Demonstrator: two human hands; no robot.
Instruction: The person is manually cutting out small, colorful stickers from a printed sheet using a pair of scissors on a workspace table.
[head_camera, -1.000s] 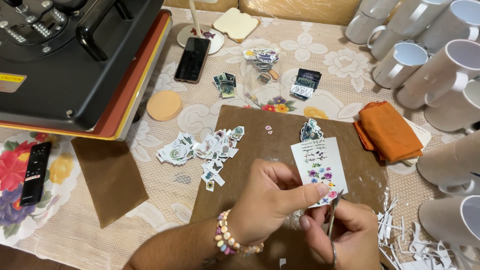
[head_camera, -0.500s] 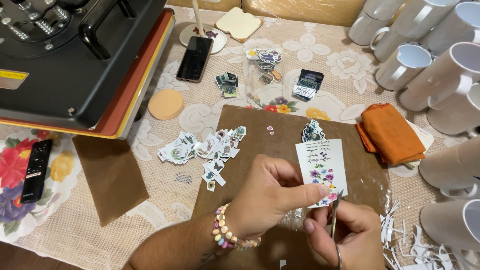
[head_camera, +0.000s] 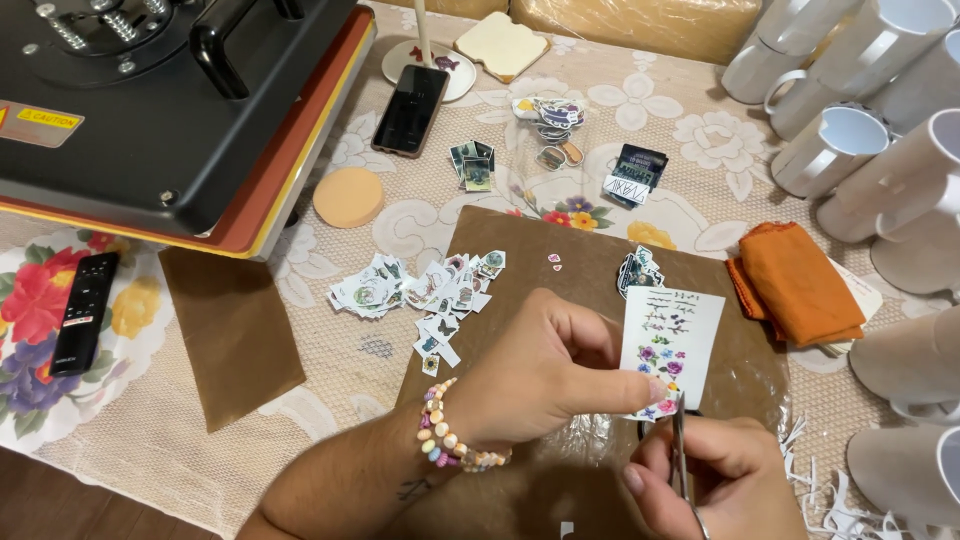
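Left hand (head_camera: 545, 375), bead bracelet (head_camera: 445, 435) at the wrist, pinches the lower left edge of a white sticker sheet (head_camera: 672, 340) printed with small flowers, thumb and fingers pressed together on it. Sheet held just above a brown paper sheet (head_camera: 560, 270) lying on the table (head_camera: 320, 360).

Right hand (head_camera: 715, 485) closed around small scissors (head_camera: 680, 440); blades point up and meet the sheet's bottom edge.

Pile of cut-out stickers (head_camera: 420, 290) left of the hands, on and beside the brown paper. Second, smaller brown sheet (head_camera: 232, 330) further left. Black heat press (head_camera: 170, 100) at top left; black remote (head_camera: 82, 312) below it. Dark phone (head_camera: 411, 110) and round tan pad (head_camera: 348, 196) near the press. Folded orange cloth (head_camera: 795, 285) right of the sticker sheet. White mugs (head_camera: 850, 140) stacked along the right edge. White paper trimmings (head_camera: 830, 500) at lower right.
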